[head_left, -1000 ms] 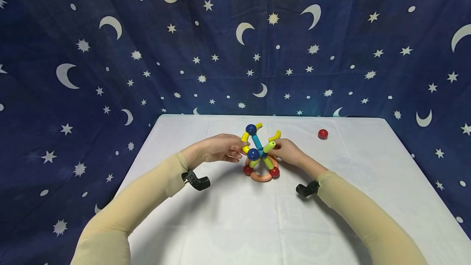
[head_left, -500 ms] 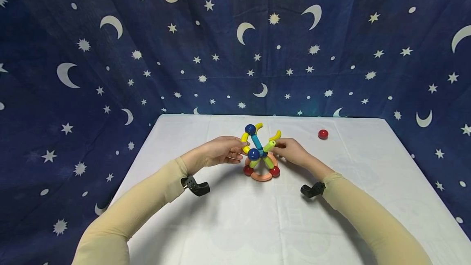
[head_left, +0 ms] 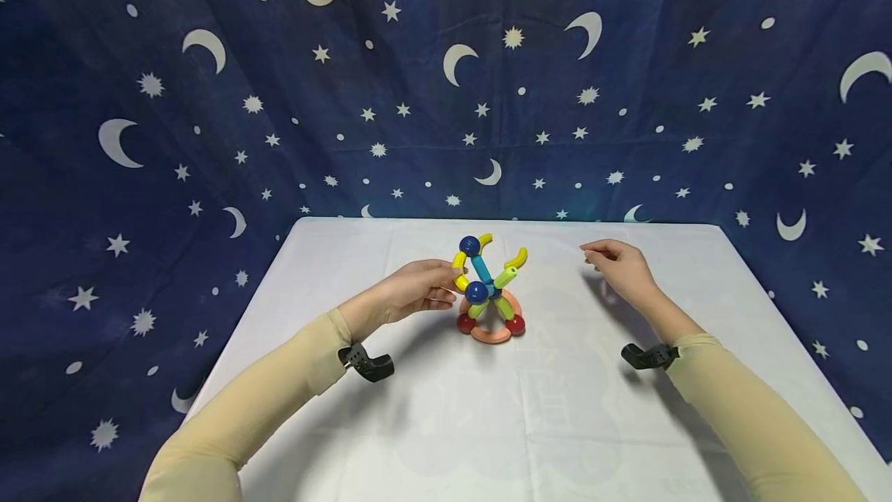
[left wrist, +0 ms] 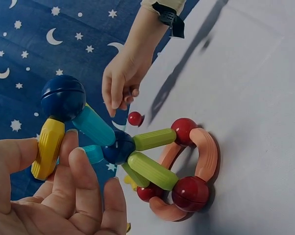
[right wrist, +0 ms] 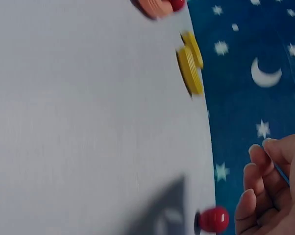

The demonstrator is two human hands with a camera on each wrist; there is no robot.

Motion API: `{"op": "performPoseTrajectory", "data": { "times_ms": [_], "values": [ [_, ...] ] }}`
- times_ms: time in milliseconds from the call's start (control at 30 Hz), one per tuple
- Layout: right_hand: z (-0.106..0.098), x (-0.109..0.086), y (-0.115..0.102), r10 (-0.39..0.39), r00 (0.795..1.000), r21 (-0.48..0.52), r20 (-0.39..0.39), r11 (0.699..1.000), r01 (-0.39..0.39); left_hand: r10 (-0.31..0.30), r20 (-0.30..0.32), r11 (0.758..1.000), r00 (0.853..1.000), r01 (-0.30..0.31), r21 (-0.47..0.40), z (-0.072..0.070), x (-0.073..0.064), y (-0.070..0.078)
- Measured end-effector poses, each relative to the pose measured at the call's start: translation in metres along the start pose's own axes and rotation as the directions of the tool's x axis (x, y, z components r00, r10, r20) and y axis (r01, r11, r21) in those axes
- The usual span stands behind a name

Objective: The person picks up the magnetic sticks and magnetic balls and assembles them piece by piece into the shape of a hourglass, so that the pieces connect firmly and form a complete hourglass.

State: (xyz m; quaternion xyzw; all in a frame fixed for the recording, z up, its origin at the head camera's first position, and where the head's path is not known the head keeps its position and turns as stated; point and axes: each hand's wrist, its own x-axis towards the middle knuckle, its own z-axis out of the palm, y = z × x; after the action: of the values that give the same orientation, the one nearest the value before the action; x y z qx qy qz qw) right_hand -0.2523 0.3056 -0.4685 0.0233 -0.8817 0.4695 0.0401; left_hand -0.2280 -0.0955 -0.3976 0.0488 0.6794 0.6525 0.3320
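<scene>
My left hand [head_left: 418, 290] pinches a yellow curved magnetic rod [left wrist: 48, 149] between thumb and fingers. That rod joins a dark blue ball [left wrist: 63, 98] at the upper part of a ball-and-rod model. Below, turquoise rods [left wrist: 94, 125] meet a central blue ball [left wrist: 119, 147]. Green rods [left wrist: 152, 171] run from it to red balls [left wrist: 190, 193], linked by orange curved rods [left wrist: 205, 154] on the table. Away to the right, my right hand [head_left: 626, 273] hovers with loosely bent fingers and holds nothing. Near it lies a loose red ball [right wrist: 213, 219], hidden in the head view.
A white cloth covers the table [head_left: 446, 424]. Yellow curved pieces [right wrist: 190, 66] lie near its far edge, behind the model. A dark blue curtain [head_left: 418, 84] with moons and stars hangs behind and at the sides.
My right hand has left the model's right side and moved right, to where the loose red ball lies. My left hand keeps its pinch on the yellow rod, and the model stays put.
</scene>
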Motion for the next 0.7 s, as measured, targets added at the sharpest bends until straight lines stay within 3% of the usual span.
{"op": "performPoseTrajectory", "data": {
  "times_ms": [300, 533, 700],
  "values": [
    [-0.022, -0.002, 0.021, 0.121, 0.973, 0.013, -0.198, 0.993, -0.121, 0.003, -0.004, 1.0, 1.0, -0.003, -0.022, -0.002, 0.0, -0.003],
    [-0.017, 0.007, 0.034, 0.222, 0.968, 0.01, -0.115, 0.975, -0.223, 0.012, -0.013, 1.0, 1.0, -0.013, -0.027, -0.001, 0.0, -0.003],
    [-0.015, 0.014, 0.039, 0.247, 0.965, 0.0, -0.086, 0.969, -0.248, 0.012, -0.019, 1.0, 1.0, -0.012, -0.026, 0.0, 0.0, -0.003]
  ]
}}
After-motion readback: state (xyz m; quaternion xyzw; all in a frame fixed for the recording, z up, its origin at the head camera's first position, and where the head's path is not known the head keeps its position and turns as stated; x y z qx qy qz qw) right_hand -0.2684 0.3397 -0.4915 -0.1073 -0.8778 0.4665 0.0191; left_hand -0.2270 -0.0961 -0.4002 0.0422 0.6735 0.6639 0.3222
